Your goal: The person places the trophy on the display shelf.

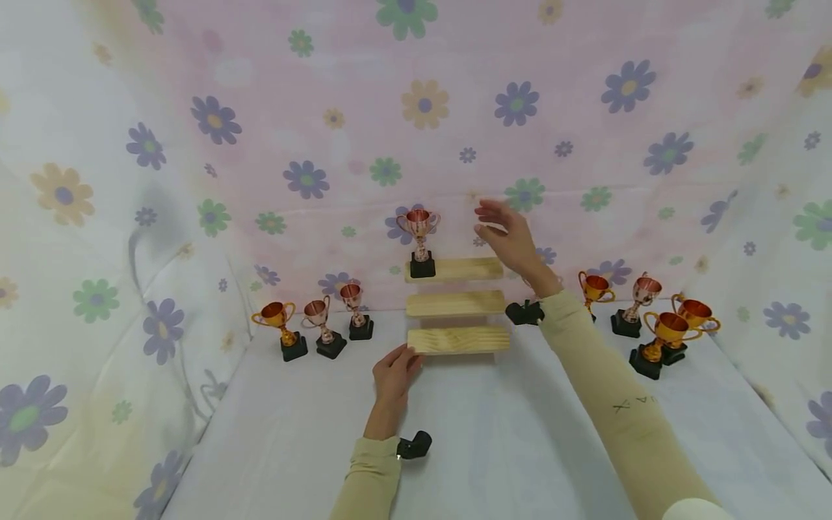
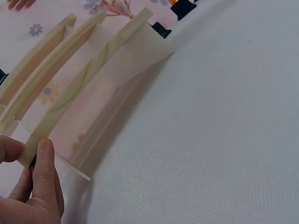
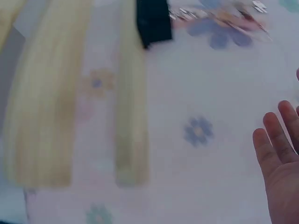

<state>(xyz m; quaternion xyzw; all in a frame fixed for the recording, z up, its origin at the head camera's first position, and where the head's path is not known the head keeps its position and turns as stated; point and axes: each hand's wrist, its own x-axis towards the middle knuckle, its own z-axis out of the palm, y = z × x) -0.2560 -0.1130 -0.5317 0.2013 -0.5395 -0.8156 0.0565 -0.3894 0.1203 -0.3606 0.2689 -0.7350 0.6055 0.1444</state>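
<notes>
A three-tier display shelf with pale wooden boards (image 1: 458,339) and clear side panels stands at the back wall. My left hand (image 1: 393,379) pinches the left end of its lowest board; in the left wrist view the thumb and fingers (image 2: 45,163) lie on either side of that end. A rose-gold trophy cup (image 1: 419,225) on a black base stands upright at the left end of the top board. My right hand (image 1: 510,231) is raised above that board's right end, fingers apart and holding nothing. The right wrist view shows its fingers (image 3: 275,140) extended, away from the trophy's black base (image 3: 154,23).
Left of the shelf stand a gold trophy (image 1: 294,347) and two rose-gold trophies (image 1: 330,345). To the right are several gold and rose-gold trophies (image 1: 646,361), one partly behind my right sleeve. Flowered cloth walls (image 1: 425,105) enclose the white table surface (image 1: 468,433).
</notes>
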